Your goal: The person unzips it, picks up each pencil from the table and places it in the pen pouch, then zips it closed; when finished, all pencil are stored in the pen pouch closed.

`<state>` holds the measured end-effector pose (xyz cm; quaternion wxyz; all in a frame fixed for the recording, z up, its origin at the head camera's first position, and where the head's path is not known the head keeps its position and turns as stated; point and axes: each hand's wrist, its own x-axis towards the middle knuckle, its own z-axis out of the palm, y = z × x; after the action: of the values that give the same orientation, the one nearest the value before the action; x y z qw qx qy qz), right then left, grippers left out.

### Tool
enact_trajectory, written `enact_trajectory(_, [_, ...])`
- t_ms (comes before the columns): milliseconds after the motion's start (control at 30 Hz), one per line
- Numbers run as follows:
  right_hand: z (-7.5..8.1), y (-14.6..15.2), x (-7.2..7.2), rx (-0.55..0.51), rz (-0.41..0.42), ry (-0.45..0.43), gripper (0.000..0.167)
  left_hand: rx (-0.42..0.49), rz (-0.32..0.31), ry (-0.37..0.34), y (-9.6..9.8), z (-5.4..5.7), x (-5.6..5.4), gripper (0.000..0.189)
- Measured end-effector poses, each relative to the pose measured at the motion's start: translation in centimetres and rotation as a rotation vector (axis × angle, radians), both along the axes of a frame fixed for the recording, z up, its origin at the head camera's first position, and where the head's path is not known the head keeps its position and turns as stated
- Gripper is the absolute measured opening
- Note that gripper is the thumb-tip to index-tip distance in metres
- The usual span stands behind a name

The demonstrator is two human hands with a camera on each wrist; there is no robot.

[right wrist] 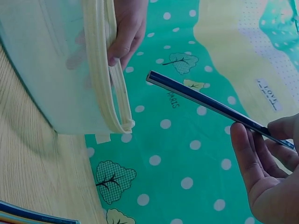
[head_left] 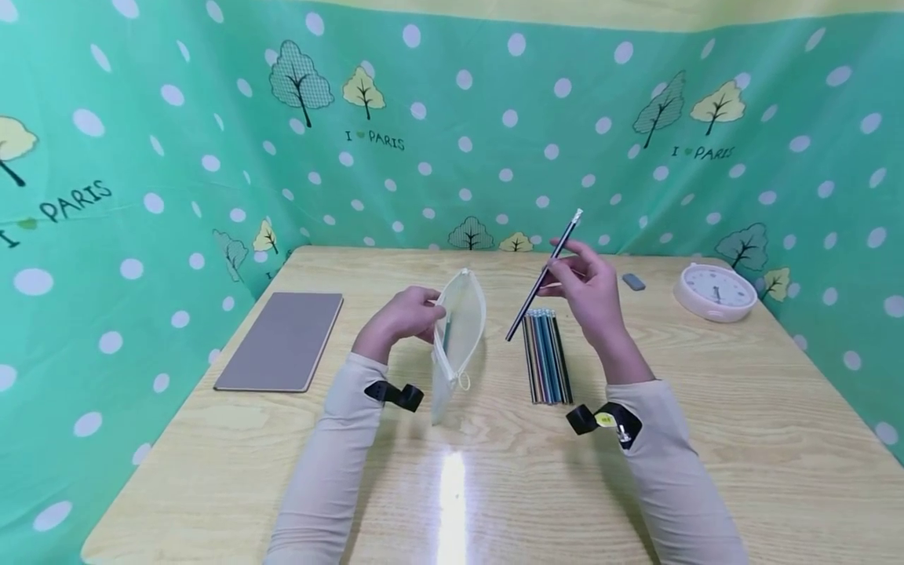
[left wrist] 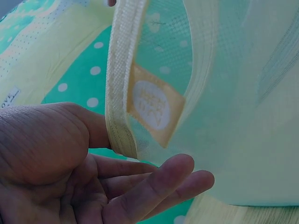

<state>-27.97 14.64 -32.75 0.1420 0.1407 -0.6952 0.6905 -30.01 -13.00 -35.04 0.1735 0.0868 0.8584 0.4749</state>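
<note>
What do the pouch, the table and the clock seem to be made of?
Pouch: sheer synthetic mesh, probably nylon; a fine grid shows up close.
Table: wood or wood-look laminate, somewhat glossy; grain shows and light glares off it.
Clock: probably plastic; it looks pale, smooth and moulded.

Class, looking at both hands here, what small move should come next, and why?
Probably the right hand should ease the slim, dark pencil left toward the pale, translucent mesh zip pouch: the left hand holds that pouch by its rim, its mouth gapes open, and the pencil's lower end leans that way but is outside.
</note>
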Motion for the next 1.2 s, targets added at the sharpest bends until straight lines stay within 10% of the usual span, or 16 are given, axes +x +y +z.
enact_trajectory(533, [-0.3, -1.5, -0.2, -0.195, -0.044, 0.017, 0.03, -0.001, -0.002, -0.016, 0.0, 0.4, -0.3, 0.053])
enact_trajectory(1200, [-3.2, -6.9, 1.2, -0.01, 0.129, -0.088, 0.04, 0.006, 0.012, -0.004, 0.2, -0.2, -0.4, 0.05])
